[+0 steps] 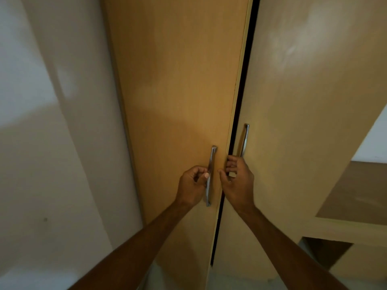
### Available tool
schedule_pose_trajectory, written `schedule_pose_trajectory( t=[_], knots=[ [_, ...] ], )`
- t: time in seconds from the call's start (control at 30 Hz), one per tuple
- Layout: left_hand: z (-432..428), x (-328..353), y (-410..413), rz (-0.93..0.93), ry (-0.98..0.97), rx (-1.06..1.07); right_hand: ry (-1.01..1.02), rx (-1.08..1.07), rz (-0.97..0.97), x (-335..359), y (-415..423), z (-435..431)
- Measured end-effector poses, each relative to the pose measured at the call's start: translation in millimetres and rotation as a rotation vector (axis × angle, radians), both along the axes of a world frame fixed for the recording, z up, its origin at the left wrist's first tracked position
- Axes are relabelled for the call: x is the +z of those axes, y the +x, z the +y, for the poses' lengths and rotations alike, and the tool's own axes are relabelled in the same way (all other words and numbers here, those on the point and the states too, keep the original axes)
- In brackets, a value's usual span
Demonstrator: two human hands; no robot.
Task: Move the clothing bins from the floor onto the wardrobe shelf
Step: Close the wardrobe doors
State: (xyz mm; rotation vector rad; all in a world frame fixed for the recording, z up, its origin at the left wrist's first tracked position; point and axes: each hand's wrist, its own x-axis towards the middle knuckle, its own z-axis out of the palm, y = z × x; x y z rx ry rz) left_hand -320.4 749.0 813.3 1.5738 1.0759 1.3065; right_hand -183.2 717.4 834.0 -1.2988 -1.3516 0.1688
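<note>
- Left hand (193, 184) is curled around the left handle (210, 176), fingers wrapped on the metal bar of the left door (178, 91).
- Right hand (237, 178) is at the lower part of the right handle (244, 141) on the right door (314, 101); fingers are hooked loosely at the door edge. Grip looks partial, can't tell if it's fully closed on the bar.
- A narrow dark gap (240, 97) shows between the doors, left door slightly proud. Wardrobe barely cracked.
- Bins: none in view. Shelf: hidden behind the doors.
- A low unit (356, 206) stands to the right and a wall (41, 122) to the left.
- Progress estimate: very early. Nothing visibly moved; doors need swinging wide, then every bin lift is left.
</note>
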Motion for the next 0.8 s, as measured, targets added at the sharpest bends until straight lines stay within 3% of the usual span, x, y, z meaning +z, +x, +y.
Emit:
schedule_pose_trajectory(
  t=[0.27,0.5,0.8],
  knots=[
    [66,-6,49,0.033,0.029,0.015,-0.003,-0.019,-0.015,2,47,66],
    [116,-6,80,0.054,0.040,0.031,0.017,-0.318,-0.422,10,83,115],
    [151,-3,102,0.044,0.059,0.110,-0.099,-0.508,-0.607,15,102,157]
  ],
)
